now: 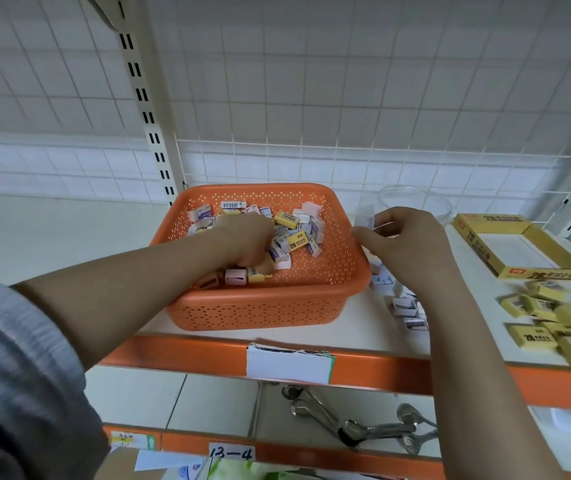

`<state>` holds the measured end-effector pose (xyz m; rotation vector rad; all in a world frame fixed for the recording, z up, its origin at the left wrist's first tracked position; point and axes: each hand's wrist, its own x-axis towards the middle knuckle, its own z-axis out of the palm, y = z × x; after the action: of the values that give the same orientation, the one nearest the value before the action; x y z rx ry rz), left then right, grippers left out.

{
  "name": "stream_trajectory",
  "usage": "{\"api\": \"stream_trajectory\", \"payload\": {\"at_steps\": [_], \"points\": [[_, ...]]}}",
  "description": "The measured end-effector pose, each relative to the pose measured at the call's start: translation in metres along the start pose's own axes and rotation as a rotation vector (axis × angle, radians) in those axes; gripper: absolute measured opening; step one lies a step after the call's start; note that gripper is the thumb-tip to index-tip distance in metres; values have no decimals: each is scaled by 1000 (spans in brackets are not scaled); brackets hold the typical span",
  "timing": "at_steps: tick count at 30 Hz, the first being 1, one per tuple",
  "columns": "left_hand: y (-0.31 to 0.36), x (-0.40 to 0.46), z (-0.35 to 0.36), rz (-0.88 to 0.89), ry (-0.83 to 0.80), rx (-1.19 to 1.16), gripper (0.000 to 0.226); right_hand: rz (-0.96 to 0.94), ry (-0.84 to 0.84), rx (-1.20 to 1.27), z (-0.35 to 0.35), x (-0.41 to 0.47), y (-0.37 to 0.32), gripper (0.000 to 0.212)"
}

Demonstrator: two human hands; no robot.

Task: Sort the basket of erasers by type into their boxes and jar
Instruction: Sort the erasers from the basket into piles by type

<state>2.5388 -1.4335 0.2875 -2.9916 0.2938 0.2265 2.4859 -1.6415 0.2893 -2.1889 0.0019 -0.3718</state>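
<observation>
The orange basket (266,306) of erasers (294,233) sits near the shelf's front edge. The left hand (246,240) digs in, fingers curled around erasers. The right hand (405,237) pinches a small white eraser (364,216) beside the basket.

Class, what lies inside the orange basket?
Inside the orange basket lie mixed erasers: yellow ones, white ones, some pinkish. The left hand digs among them, fingers curled, hiding the erasers under it and whatever it grips.

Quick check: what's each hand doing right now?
Left hand: down in the orange basket, fingers curled among the erasers; what it grips cannot be told.
Right hand: pinches a small white eraser.
</observation>
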Motion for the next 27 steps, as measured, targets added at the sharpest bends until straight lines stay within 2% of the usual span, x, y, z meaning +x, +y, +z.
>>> {"api": "stream_trajectory", "payload": {"at_steps": [5,9,12,16,18,22,25,27], "points": [[-3,-4,-4,1,-74,-212,42,-4,30,15,-5,-4,0,17],[-11,-8,-15,-6,29,-406,45,-3,40,29,-7,-7,1,16],[-14,-18,-23,-3,96,-697,44,5,55,41,-10,-7,3,14],[1,-37,-32,78,144,-1243,39,21,87,67,-18,-9,7,10],[12,-44,-33,126,192,-1393,37,36,109,52,-24,-12,10,10],[38,-52,-32,187,357,-1486,31,59,178,14,-43,-19,21,12],[61,-51,-29,271,422,-1446,32,116,244,-37,-57,-26,37,6],[74,-48,-27,338,456,-1383,36,153,269,-88,-64,-33,51,17]]}}
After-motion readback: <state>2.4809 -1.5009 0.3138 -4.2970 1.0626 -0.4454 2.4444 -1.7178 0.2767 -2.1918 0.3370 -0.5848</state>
